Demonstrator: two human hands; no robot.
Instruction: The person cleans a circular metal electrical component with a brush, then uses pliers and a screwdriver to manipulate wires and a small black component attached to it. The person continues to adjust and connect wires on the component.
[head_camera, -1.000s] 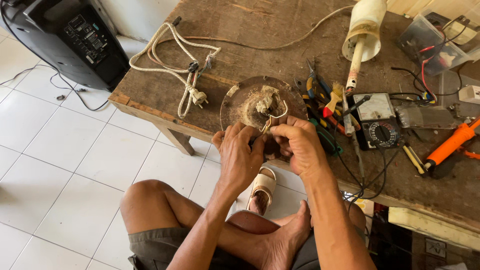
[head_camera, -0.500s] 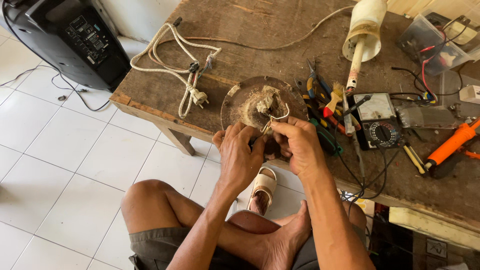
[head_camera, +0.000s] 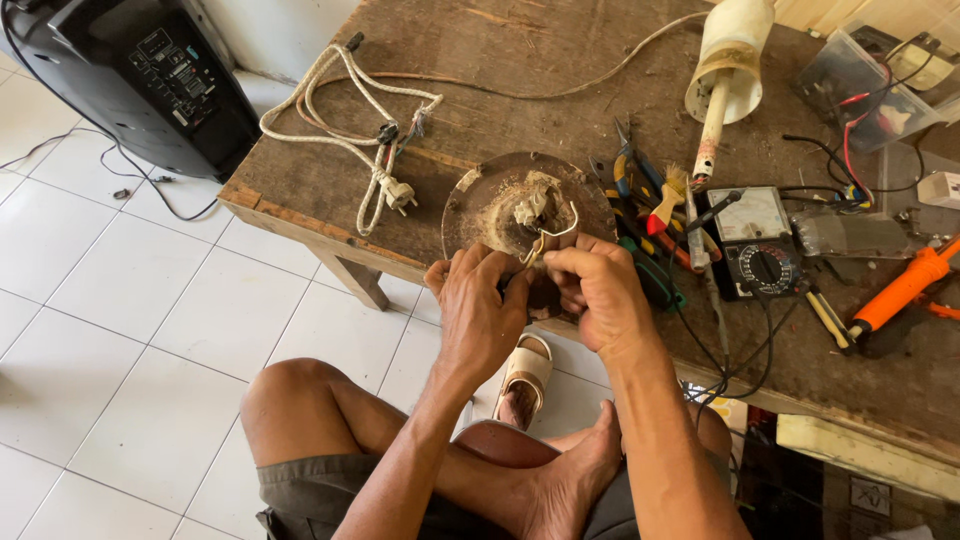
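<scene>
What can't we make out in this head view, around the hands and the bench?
- Head view: what the left hand and right hand pinch is hidden by the fingers; only a thin wire shows.
- Near edge of the round dusty metal disc: covered by both hands.
- Clear plastic box: cut off by the top edge.
- Black speaker cabinet: controls too small.

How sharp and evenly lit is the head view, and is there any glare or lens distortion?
Head view: soft daylight, no harsh glare; both hands, left hand and right hand, sharp on the round motor plate; wide-angle bending at the edges; clear plastic box slightly washed out.
</scene>
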